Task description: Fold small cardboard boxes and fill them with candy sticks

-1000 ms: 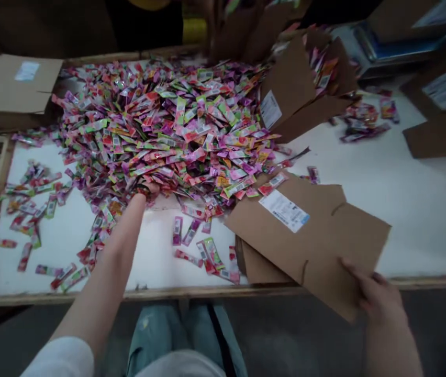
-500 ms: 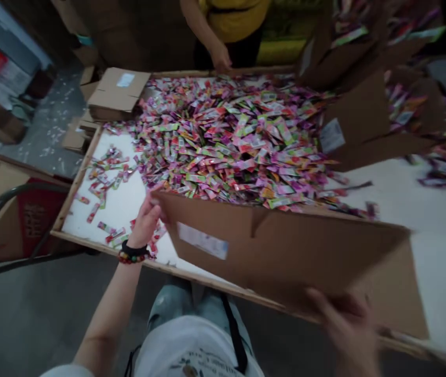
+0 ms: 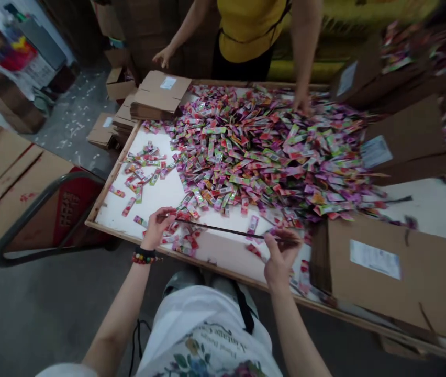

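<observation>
A thin dark strip (image 3: pixel 219 228) stretches nearly level between my two hands, over the near edge of the table. My left hand (image 3: pixel 159 226) pinches its left end, and my right hand (image 3: pixel 281 256) grips the right end. A paler area shows below the strip; whether it is part of the held thing I cannot tell. Beyond my hands lies a large heap of small colourful packets (image 3: pixel 246 152), with loose ones on the white tabletop (image 3: pixel 156 196). Flat cardboard (image 3: pixel 396 272) with a white label lies to the right of my right hand.
Folded cartons (image 3: pixel 160 94) are stacked at the table's back left corner. Across the table, a person in a yellow top (image 3: pixel 246 29) has one hand in the heap. Open boxes (image 3: pixel 407 131) stand at the right. A metal-framed cart (image 3: pixel 46 201) is at the left.
The cardboard that both my hands held is out of them; labelled cardboard now lies at right. My right hand has moved left, and both hands hold the strip. The person's hand has reached into the heap.
</observation>
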